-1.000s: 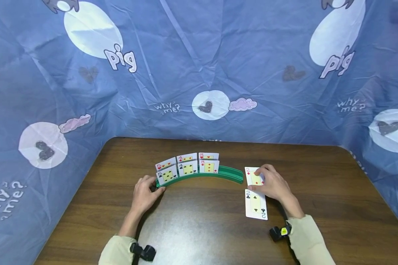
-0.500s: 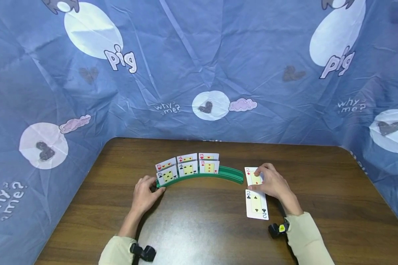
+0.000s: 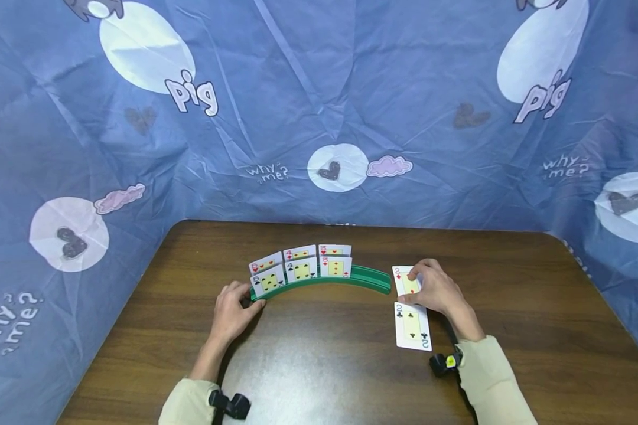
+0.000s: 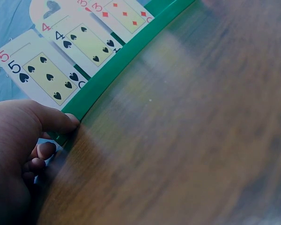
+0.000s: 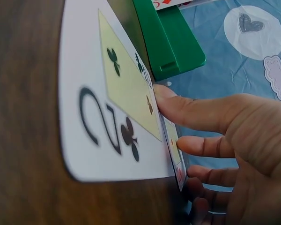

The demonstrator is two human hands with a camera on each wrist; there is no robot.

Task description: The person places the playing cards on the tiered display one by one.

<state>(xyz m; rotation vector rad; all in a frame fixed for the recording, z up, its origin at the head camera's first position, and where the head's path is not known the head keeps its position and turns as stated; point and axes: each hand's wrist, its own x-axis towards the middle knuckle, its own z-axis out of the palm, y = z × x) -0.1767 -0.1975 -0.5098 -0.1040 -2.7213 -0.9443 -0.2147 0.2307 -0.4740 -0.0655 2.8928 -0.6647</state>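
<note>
My left hand [image 3: 233,314] pinches the left end of a curved green card holder [image 3: 369,280], with the thumb on its near side in the left wrist view. Two rows of playing cards stand in the holder: fives, including the five of spades [image 4: 49,75], fours and threes. Past the holder's right end, my right hand [image 3: 440,290] grips the two of diamonds [image 3: 403,284], thumb at its near edge and fingertips on its face. The two of clubs [image 3: 413,330] lies face up just nearer, by the thumb; in the right wrist view it fills the foreground.
The brown wooden table [image 3: 319,342] extends around the holder and cards. A blue printed cloth [image 3: 276,130] hangs behind its far edge. Black wrist cameras sit on both forearms. The holder's right-hand groove shows no cards.
My right hand has shifted very slightly away from me. The two of clubs has slid a little to the right and away. My left hand stays on the holder's end.
</note>
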